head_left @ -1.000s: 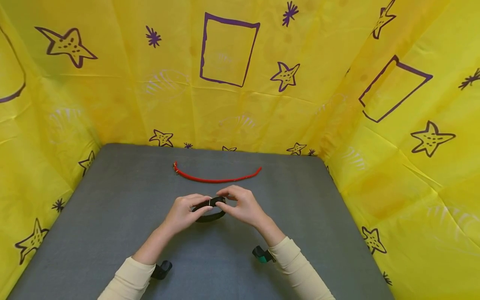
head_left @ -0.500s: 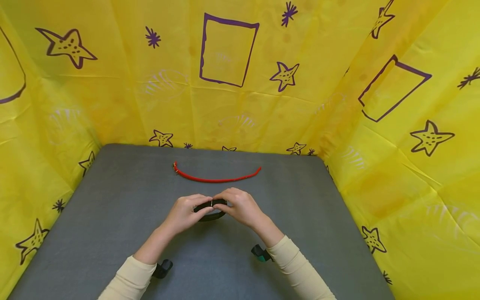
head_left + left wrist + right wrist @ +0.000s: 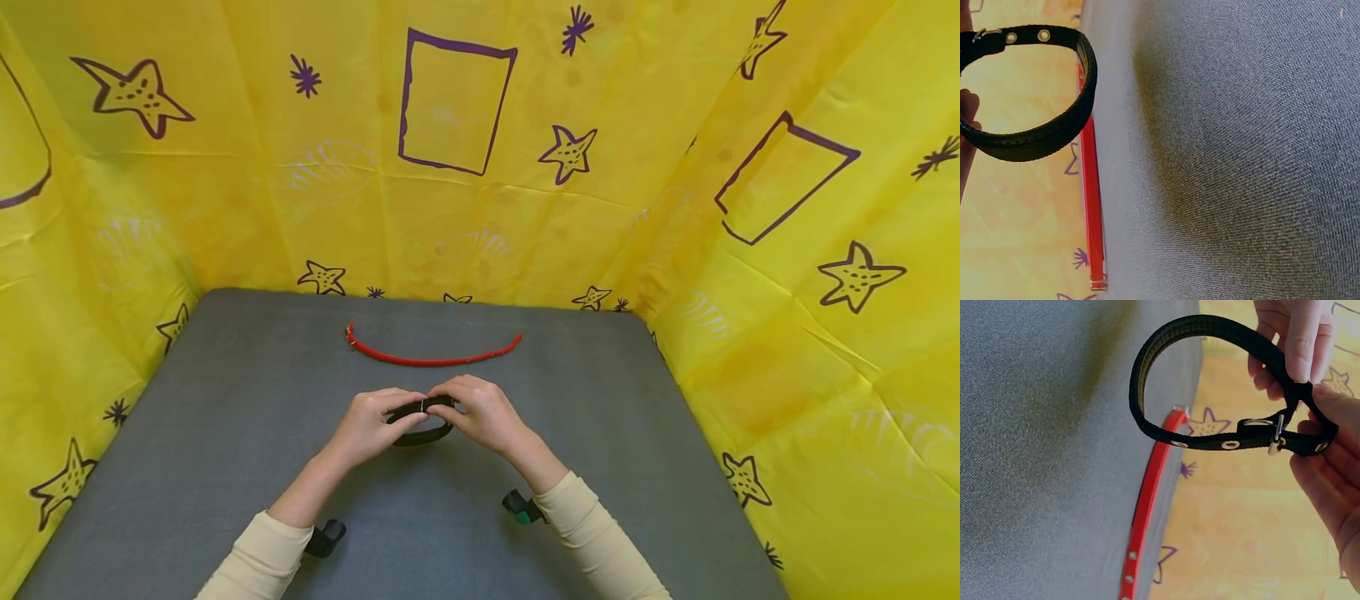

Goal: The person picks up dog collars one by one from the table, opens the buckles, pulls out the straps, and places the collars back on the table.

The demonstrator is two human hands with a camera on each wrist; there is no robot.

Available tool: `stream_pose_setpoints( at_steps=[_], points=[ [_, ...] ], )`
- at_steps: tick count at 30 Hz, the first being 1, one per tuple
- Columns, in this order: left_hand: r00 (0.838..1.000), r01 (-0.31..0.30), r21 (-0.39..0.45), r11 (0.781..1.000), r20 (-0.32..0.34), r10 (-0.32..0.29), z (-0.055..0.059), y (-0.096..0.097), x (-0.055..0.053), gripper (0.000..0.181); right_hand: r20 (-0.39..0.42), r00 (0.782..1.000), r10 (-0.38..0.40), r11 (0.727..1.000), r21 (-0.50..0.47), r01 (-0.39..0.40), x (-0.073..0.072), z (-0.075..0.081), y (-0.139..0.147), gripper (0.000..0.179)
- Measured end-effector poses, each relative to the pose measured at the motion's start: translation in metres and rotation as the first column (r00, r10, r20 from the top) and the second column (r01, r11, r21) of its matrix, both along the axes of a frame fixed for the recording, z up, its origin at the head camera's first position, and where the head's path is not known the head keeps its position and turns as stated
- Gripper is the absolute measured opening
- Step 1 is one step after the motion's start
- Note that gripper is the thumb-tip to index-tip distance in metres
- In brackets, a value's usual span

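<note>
A black dog collar, buckled into a loop, is held up above the grey table by both hands. My left hand pinches the strap on one side, thumb below and fingers above. From the other side my right hand grips the collar close by, the fingertips of the two hands nearly meeting. In the right wrist view the metal buckle has the strap passed through it, and the strap's end bends round near the right thumb and fingers. Metal eyelets show along the band in the left wrist view.
A red collar lies stretched in a curve on the grey table beyond the hands, its buckle end at the left. Yellow cloth walls with purple drawings close in the back and sides. Black wrist devices show beside the sleeves.
Over the last second my right hand has shifted slightly left along the black collar, its fingertips now closer to the left hand's. The left hand and the red collar stay nearly in place.
</note>
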State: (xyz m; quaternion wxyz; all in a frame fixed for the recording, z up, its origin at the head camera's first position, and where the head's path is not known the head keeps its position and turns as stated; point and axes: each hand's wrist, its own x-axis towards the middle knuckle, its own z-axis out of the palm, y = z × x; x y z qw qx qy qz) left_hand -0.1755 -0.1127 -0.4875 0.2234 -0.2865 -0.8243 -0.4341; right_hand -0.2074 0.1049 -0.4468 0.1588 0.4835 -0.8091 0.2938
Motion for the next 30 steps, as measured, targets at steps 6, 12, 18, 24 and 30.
stream_pose_setpoints(
  at_steps=[6,12,18,24,30],
  points=[
    [0.999,0.015,0.044,0.999,0.036,-0.017,-0.0017,-0.0014,-0.0001,0.025,0.043,0.999,-0.022,1.0,0.008,0.021,-0.0005,-0.0011,0.0014,0.019],
    [0.999,0.017,0.065,0.998,0.047,-0.02,-0.0023,-0.0014,0.0009,0.024,0.082,0.996,-0.022,1.0,-0.014,0.023,-0.0006,-0.0004,0.0021,0.019],
    [0.999,0.016,0.077,0.997,0.048,-0.02,-0.0022,-0.0006,0.0002,0.023,0.108,0.994,-0.01,0.999,-0.048,0.015,-0.0009,-0.0003,0.0023,0.019],
    [0.999,0.006,0.086,0.996,0.048,-0.01,-0.0026,-0.001,-0.0003,0.024,0.148,0.989,-0.025,0.998,-0.056,0.034,-0.0008,0.0018,0.0027,0.018],
    [0.996,0.004,0.158,0.987,0.09,-0.018,-0.002,-0.0001,0.0013,0.025,0.262,0.965,-0.015,0.985,-0.161,0.059,-0.0026,0.0086,0.003,0.017]
  ],
)
